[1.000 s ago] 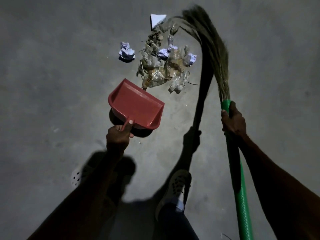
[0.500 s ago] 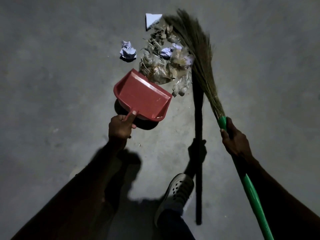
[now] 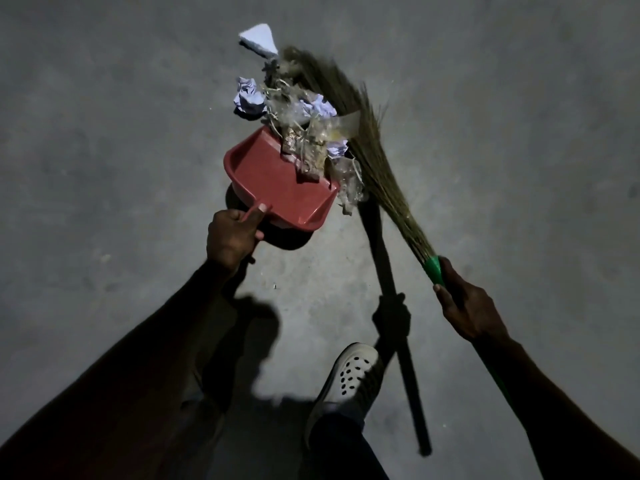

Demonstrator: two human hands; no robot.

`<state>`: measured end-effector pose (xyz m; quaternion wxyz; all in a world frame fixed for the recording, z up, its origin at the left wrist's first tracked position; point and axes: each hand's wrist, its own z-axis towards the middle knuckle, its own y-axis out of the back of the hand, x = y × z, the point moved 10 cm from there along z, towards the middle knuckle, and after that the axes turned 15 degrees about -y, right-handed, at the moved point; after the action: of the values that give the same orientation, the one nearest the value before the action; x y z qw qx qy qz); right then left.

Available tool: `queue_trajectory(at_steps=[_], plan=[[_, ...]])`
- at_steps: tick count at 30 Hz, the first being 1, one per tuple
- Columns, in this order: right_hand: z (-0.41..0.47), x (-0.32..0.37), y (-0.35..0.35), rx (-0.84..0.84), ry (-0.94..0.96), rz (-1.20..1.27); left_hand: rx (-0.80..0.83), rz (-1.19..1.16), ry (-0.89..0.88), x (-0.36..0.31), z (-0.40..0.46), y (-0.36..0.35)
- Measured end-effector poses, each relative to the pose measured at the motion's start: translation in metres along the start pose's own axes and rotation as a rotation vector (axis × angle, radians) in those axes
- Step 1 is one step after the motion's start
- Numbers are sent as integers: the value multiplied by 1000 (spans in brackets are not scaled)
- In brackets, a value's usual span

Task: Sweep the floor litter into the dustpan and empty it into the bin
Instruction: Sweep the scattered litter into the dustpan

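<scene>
Down on the grey floor (image 3: 104, 168) in front of me, the broom (image 3: 367, 157) lies on a slant, its long line running from my right hand (image 3: 467, 310) up and to the left, with the bushy end pointing away from me. My right hand is curled tight round the green handle (image 3: 433, 270), just below where the straw starts. My left hand (image 3: 232, 237) grips the little handle of the red dustpan (image 3: 273, 181), thumb on top. The pan's open mouth points up and to the right, toward the broom. A heap of litter (image 3: 311, 133) sits between the pan and the straw, partly over the pan's front edge; it is blurry, so I cannot tell each bit. A crumpled paper ball (image 3: 247, 98) rests just left of the heap. A flat white scrap (image 3: 258, 38) lies farther off, past the broom tip. My white shoe (image 3: 349, 375) stands near the bottom, beside the broom's dark shadow.
</scene>
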<state>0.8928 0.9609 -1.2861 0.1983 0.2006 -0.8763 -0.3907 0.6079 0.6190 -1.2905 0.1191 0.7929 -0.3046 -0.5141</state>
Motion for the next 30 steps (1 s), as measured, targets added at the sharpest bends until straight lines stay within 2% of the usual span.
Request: queue_trajectory(at_steps=[10,20,30], plan=[[-49,-18,-14,39,145,30,2,-45,-41,0,-1,-2],[-100,-20,5,-100,90,188,23,-227,10,11,-22,1],[-117,20,44,-250,163,315,97,-272,-26,19,-44,17]])
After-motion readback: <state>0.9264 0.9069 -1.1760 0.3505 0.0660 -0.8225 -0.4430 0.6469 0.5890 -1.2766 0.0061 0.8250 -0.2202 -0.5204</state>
